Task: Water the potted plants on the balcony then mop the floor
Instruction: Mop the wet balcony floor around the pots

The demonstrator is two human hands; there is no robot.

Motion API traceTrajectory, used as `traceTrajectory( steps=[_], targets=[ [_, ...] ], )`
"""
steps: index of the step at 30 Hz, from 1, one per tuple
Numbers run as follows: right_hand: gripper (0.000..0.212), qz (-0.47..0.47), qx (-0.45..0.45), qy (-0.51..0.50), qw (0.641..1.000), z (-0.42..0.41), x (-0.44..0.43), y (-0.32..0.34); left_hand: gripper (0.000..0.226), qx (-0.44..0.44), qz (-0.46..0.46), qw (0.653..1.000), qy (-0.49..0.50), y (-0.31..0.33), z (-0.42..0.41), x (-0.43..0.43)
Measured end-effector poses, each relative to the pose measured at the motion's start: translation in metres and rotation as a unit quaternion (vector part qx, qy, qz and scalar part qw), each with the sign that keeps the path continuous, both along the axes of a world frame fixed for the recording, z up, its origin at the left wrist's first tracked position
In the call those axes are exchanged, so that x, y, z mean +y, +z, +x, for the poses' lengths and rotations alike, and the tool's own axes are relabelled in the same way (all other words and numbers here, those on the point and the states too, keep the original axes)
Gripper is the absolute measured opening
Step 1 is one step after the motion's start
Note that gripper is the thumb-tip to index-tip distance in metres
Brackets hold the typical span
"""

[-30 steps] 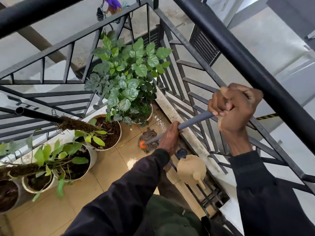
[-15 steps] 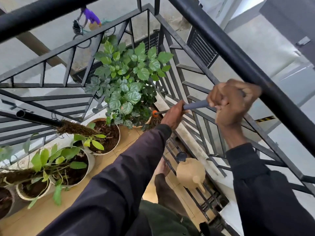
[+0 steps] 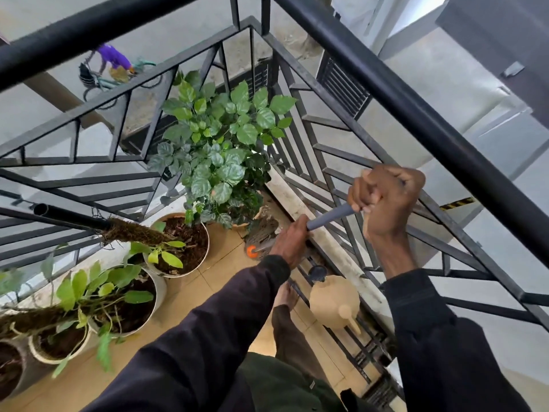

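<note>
Watering judged done: watering can (image 3: 334, 301) stands on the floor (image 3: 219, 272), in no hand. Mopping under way: left hand (image 3: 292, 239) and right hand (image 3: 386, 200) each curl tight round the mop handle (image 3: 329, 217); mop head (image 3: 263, 233) on tiles beside the large potted plant (image 3: 217, 162). Most floor likely left.

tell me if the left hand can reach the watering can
Probably yes, once freed: the left hand grips the mop handle, and the watering can sits on the floor below it with nothing between.
</note>
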State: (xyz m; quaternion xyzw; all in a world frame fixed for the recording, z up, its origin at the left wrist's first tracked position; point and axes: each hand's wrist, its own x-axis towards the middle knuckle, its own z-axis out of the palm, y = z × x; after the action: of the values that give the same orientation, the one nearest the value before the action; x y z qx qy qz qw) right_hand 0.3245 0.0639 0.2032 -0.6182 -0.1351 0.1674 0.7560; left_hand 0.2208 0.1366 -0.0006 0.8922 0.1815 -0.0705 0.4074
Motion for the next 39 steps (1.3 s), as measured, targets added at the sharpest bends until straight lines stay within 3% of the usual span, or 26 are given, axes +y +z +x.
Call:
traceTrajectory(
  steps=[4, 7, 11, 16, 21, 28, 35, 39],
  targets=[
    [0.045, 0.018, 0.018, -0.010, 1.000, -0.007, -0.008, 0.003, 0.014, 0.008, 0.013, 1.000, -0.016, 0.001, -0.020, -0.005],
    [0.040, 0.066, 0.024, -0.006, 0.997, -0.004, -0.017, 0.021, 0.005, -0.042, 0.029, 0.999, -0.018, 0.016, -0.023, -0.006],
    [0.036, 0.089, -0.043, -0.001, 0.995, 0.001, -0.013, 0.057, 0.013, -0.119, 0.013, 0.993, 0.006, 0.039, 0.002, -0.002],
    [0.040, 0.116, -0.098, 0.003, 0.988, 0.004, 0.007, 0.065, 0.003, -0.168, 0.027, 0.985, 0.014, 0.042, 0.045, 0.015],
    [0.041, 0.104, -0.089, 0.000, 0.991, 0.007, 0.014, 0.035, 0.018, -0.125, 0.004, 0.991, 0.038, 0.018, 0.071, 0.027],
    [0.044, -0.058, -0.098, -0.045, 0.992, 0.005, 0.015, 0.002, 0.017, -0.059, -0.058, 0.994, 0.068, -0.001, 0.071, 0.029],
    [0.045, -0.109, -0.091, -0.069, 0.988, 0.004, 0.013, 0.018, 0.019, -0.031, -0.067, 0.997, 0.029, 0.008, 0.056, 0.005],
    [0.050, -0.070, -0.055, -0.058, 0.994, 0.000, 0.013, 0.020, 0.027, -0.005, -0.048, 0.999, 0.004, 0.001, 0.035, -0.003]
  ],
)
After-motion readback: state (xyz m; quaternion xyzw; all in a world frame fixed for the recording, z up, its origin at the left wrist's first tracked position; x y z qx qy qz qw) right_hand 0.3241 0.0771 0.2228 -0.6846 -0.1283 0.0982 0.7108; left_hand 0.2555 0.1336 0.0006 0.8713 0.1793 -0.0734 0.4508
